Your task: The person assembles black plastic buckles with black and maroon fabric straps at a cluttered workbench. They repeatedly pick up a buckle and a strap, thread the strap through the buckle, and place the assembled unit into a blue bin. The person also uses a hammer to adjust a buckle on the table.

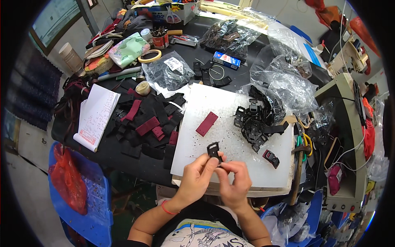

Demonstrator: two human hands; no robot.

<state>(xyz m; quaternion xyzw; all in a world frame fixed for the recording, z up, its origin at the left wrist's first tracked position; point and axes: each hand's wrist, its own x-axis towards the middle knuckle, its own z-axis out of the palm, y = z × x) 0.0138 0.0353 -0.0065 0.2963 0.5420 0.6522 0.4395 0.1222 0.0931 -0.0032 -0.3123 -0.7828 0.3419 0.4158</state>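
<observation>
Over the front of a white board [230, 173], my left hand [192, 176] pinches a small black buckle [213, 149] with a rectangular slot, held tilted up. My right hand [235, 185] is closed at the buckle's lower end, thumb and fingertips pressed together; what sits between them is mostly hidden. Beyond the hands lies a flat maroon strap piece [207, 124]. To the right is a heap of black buckles [254, 123] with short straps. Nearer me, a single black buckle with a red strap piece [271, 159] lies apart from that heap.
Left of the board spreads a pile of black and maroon strap pieces [158, 108], beside an open notebook [96, 113]. Clear plastic bags [284, 88], a blue box [226, 60] and a tape roll [149, 56] sit farther back. A hammer [297, 177] and scissors [306, 145] are at the right edge.
</observation>
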